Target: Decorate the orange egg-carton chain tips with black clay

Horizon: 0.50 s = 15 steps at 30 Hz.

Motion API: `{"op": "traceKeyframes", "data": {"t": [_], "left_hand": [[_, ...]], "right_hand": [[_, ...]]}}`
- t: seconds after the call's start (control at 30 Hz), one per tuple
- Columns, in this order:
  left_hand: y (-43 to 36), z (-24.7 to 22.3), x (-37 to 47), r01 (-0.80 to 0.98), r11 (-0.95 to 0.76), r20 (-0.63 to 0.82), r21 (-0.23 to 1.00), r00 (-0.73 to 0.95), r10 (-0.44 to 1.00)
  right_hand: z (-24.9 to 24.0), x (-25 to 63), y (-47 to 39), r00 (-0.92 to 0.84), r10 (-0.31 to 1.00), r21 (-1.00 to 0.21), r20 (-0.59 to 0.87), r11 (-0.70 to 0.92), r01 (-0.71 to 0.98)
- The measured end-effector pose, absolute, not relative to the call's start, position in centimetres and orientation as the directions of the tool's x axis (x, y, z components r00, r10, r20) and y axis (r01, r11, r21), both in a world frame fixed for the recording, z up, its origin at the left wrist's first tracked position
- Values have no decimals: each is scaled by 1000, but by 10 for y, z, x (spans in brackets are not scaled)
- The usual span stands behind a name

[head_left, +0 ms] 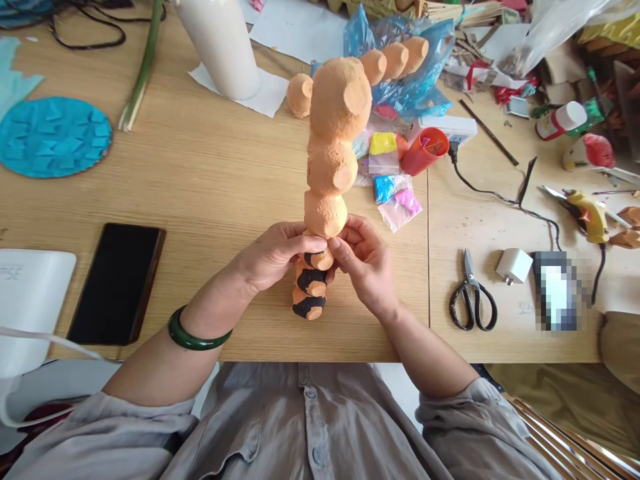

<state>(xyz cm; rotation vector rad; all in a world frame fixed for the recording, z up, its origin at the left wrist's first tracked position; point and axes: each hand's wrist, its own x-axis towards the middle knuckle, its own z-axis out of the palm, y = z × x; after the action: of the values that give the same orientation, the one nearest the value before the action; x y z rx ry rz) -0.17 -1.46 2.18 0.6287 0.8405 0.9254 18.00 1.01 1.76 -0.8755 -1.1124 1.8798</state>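
An orange clay figure of stacked lumps (330,163) rises from near the table's front edge, widest at its top. Black patches band its narrow lower part. My left hand (277,252) pinches the figure from the left, thumb laid across the joint below the larger lumps. From the other side, my right hand (365,263) grips it at the same height, its thumb pressed close to the left thumb. The fingers behind the figure are partly hidden. Behind the top, a row of orange lumps (395,61) and a single orange lump (300,95) show; whether they join the figure I cannot tell.
Left are a phone (117,283), a white power bank (37,307) and a blue oval mat (55,137). Scissors (470,297), a charger (514,265) and a glue gun (593,213) lie right. Clay packets (384,153), a red cup (425,152) and a white cylinder (220,50) stand beyond.
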Motion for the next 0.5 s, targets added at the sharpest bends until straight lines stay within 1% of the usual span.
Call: {"op": "traceKeyframes", "data": {"t": [0.1, 0.17, 0.3, 0.4, 0.5], "left_hand": [[-15, 22, -2, -435, 469, -346, 769, 335, 877], [-14, 23, -2, -442, 482, -348, 756, 353, 869], [-13, 21, 1, -449, 468, -339, 761, 341, 877], [-13, 19, 3, -449, 440, -322, 778, 317, 892], [-13, 17, 3, -458, 440, -340, 773, 287, 896]], "right_hand": [[16, 181, 11, -489, 862, -892, -134, -319, -320], [14, 181, 13, -495, 858, -889, -135, -325, -322], [8, 181, 18, -498, 843, -871, -202, -387, -303], [4, 182, 25, -502, 820, -828, -275, -467, -310], [-1, 184, 31, -507, 795, -788, -334, -531, -313]]}}
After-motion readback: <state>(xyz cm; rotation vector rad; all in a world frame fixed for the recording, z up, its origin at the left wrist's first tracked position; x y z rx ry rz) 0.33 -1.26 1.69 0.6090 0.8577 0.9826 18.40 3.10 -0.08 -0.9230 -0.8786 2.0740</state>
